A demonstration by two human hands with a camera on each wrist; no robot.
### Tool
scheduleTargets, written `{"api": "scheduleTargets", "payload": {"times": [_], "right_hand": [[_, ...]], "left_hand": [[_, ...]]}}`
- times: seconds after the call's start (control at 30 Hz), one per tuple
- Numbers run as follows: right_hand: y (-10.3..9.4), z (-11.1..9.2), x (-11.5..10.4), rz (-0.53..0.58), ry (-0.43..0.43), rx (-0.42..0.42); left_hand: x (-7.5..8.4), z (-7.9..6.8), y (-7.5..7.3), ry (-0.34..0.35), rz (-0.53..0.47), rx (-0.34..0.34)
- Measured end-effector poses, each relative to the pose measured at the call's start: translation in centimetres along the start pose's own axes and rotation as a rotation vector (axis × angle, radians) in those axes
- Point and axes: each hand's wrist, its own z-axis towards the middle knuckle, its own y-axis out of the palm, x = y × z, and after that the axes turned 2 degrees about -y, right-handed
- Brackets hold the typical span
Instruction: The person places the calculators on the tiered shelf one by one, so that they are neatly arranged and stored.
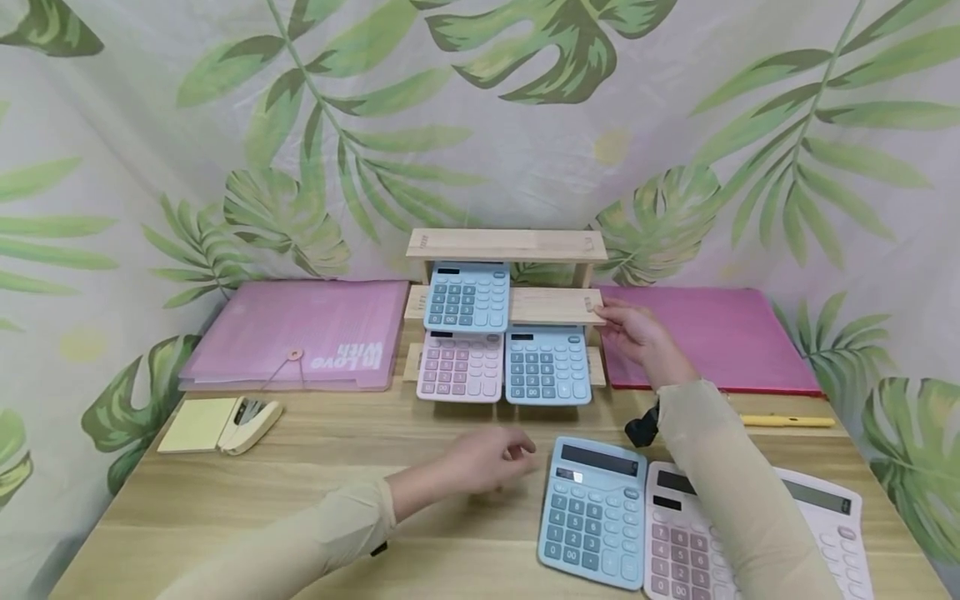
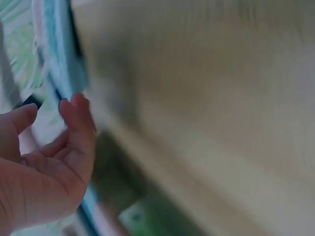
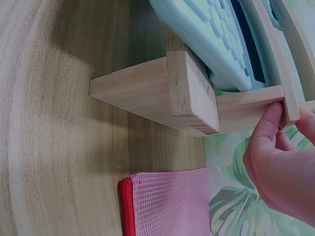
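In the head view, a wooden rack (image 1: 506, 242) stood at twelve o'clock from the left hand (image 1: 480, 460). An upper blue calculator (image 1: 465, 302) leaned on it; below were a pink calculator (image 1: 459, 368) and, just beside that at three o'clock, a lower blue calculator (image 1: 547, 368). The right hand (image 1: 639, 335) pinched the right end of the middle slat (image 1: 551, 307). The left hand was over the tabletop (image 1: 315, 467), its fingers loosely bent and holding nothing. At its four o'clock lay a front blue calculator (image 1: 592, 521). A lilac folder (image 1: 292, 321) lay at the rack's nine o'clock, a pink pouch (image 1: 705, 333) at its three, and a stapler (image 1: 252, 427) at the left hand's nine.

In the left wrist view, that hand was at eight o'clock, fingertips curved, thumb apart; the blurred blue shape (image 2: 69, 64) at ten was probably a calculator.

In the right wrist view, thumb and fingers gripped the slat's end at four o'clock, with the pouch at six
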Motion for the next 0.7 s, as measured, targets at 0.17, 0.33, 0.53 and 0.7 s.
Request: {"api": "scheduleTargets", "payload": {"times": [0.17, 0.33, 0.53, 0.7], "right_hand": [[0.1, 0.0, 0.2, -0.021, -0.012, 0.003], [0.1, -0.1, 0.2, 0.000, -0.020, -0.004], [0.1, -0.1, 0.0, -0.012, -0.017, 0.014], [0.0, -0.1, -0.1, 0.007, -0.011, 0.009]], "left_hand": [[0.0, 1.6, 3.1, -0.050, -0.157, -0.096], [0.8, 2.1, 4.3, -0.030, -0.152, -0.034], [1.0, 0.6, 4.5, -0.004, -0.261, -0.046], [0.2, -1.1, 3.9, -0.013, -0.607, -0.128]]}}
